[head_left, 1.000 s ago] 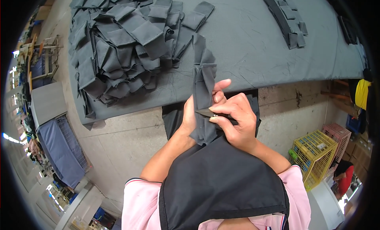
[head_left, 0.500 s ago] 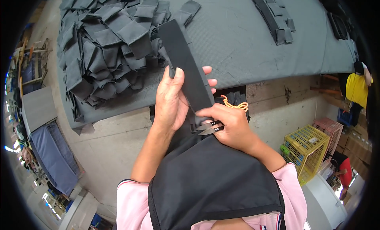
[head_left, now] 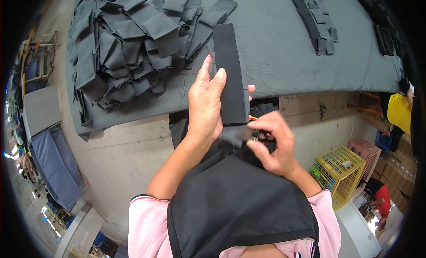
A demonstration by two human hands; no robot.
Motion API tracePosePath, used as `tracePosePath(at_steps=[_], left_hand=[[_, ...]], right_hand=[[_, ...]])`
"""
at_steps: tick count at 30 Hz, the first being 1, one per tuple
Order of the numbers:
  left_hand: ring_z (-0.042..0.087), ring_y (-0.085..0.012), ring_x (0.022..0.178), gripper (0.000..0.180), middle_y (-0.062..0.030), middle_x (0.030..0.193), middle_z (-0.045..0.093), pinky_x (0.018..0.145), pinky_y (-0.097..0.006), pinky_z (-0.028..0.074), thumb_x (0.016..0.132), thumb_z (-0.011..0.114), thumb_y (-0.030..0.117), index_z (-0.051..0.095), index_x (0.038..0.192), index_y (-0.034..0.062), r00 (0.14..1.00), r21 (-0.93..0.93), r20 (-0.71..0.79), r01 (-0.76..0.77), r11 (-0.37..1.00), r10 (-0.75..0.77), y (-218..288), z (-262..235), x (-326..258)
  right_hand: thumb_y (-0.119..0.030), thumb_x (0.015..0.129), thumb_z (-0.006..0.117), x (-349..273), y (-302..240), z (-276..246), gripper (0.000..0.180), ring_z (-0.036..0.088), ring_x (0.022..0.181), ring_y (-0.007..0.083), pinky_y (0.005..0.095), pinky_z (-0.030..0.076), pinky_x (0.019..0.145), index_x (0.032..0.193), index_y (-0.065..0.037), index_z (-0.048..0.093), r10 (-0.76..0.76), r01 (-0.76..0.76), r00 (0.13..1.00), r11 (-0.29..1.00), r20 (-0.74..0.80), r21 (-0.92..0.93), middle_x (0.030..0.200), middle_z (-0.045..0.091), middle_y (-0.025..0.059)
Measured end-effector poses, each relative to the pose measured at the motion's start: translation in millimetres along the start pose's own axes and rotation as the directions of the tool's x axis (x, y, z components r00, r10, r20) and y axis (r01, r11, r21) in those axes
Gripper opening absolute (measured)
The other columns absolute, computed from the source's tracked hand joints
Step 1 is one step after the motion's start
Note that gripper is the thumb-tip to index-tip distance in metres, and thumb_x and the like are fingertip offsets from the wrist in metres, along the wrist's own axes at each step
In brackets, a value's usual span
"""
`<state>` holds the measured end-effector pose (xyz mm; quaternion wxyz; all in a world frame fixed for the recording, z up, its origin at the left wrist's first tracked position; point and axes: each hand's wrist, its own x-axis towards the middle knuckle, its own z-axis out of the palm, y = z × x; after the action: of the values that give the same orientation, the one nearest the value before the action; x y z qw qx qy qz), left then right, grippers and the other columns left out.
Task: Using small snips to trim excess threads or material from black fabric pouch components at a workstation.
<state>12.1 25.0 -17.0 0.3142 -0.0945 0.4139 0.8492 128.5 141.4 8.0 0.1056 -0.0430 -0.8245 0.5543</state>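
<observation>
My left hand (head_left: 206, 100) grips a flat dark fabric strip (head_left: 231, 76), its thumb along the near edge and its fingertips showing past the far side. The index finger points up, off the strip. Standing nearly upright, the strip has loose thread ends along its right edge. By its lower end, my right hand (head_left: 275, 142) is closed around small black-handled thread snips (head_left: 262, 136); their blades are smeared by motion. A grey flap of cloth (head_left: 230, 136) hangs just below the strip.
A large heap of dark fabric pieces (head_left: 128, 40) covers the left of the grey-covered table (head_left: 275, 67). More strips (head_left: 313, 23) lie at the far right. Yellow and pink crates (head_left: 339, 169) stand on the floor to the right. Two people are beyond the right side.
The strip has swung from leaning left to nearly upright and shifted right. My left index finger has lifted off it. My right hand with the snips has drawn slightly right, away from the strip.
</observation>
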Motion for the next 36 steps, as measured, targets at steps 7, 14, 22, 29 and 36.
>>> tracePosePath(at_steps=[7, 14, 22, 29, 36], left_hand=[[0.067, -0.0265, 0.081, 0.068, -0.0160, 0.100, 0.061, 0.065, -0.035, 0.058, 0.097, 0.046, 0.015, -0.001, 0.145, 0.0001, 0.999, 0.032, -0.008, -0.043, 0.999, 0.044, 0, 4, -4], [0.067, -0.0253, 0.085, 0.065, -0.0151, 0.103, 0.061, 0.067, -0.034, 0.058, 0.098, 0.044, 0.013, 0.001, 0.146, 0.0022, 0.986, 0.083, -0.024, -0.162, 0.983, 0.165, 3, 11, -12], [0.066, -0.0246, 0.084, 0.067, -0.0148, 0.105, 0.060, 0.067, -0.034, 0.058, 0.098, 0.045, 0.015, 0.000, 0.146, 0.0043, 0.984, 0.042, -0.035, -0.173, 0.984, 0.175, 8, 13, -12], [0.066, -0.0230, 0.084, 0.071, -0.0162, 0.100, 0.061, 0.068, -0.033, 0.058, 0.097, 0.047, 0.018, -0.003, 0.145, 0.0004, 0.989, 0.039, -0.039, -0.144, 0.989, 0.145, 10, 13, -13], [0.066, -0.0220, 0.084, 0.073, -0.0159, 0.098, 0.062, 0.070, -0.033, 0.057, 0.097, 0.047, 0.021, -0.005, 0.145, -0.0004, 0.992, 0.034, -0.020, -0.123, 0.992, 0.124, 9, 10, -11]], right_hand=[[-0.007, 0.062, 0.075, 6, -7, -4, 0.032, 0.052, 0.062, 0.0199, 0.0294, 0.039, 0.053, 0.092, -0.007, 0.063, -0.107, 0.127, 0.992, 0.872, 0.069, -0.473, 0.075, 0.050, 0.0038], [-0.009, 0.064, 0.075, 1, -2, 2, 0.032, 0.052, 0.060, 0.0188, 0.0292, 0.039, 0.052, 0.093, -0.005, 0.063, -0.182, 0.179, 0.983, 0.909, 0.028, -0.376, 0.074, 0.052, 0.0037], [-0.011, 0.073, 0.071, -2, 6, 8, 0.029, 0.051, 0.057, 0.0142, 0.0272, 0.038, 0.049, 0.100, -0.004, 0.063, -0.381, 0.350, 0.924, 0.785, 0.047, -0.511, 0.072, 0.053, 0.0014], [-0.004, 0.067, 0.075, -3, 3, 8, 0.032, 0.052, 0.056, 0.0156, 0.0269, 0.040, 0.048, 0.098, -0.005, 0.065, -0.364, 0.345, 0.928, 0.773, 0.072, -0.533, 0.074, 0.055, 0.0033], [-0.009, 0.074, 0.070, -3, 4, 8, 0.025, 0.050, 0.056, 0.0134, 0.0264, 0.039, 0.048, 0.098, -0.003, 0.064, -0.392, 0.340, 0.920, 0.792, 0.003, -0.507, 0.071, 0.053, 0.0017]])
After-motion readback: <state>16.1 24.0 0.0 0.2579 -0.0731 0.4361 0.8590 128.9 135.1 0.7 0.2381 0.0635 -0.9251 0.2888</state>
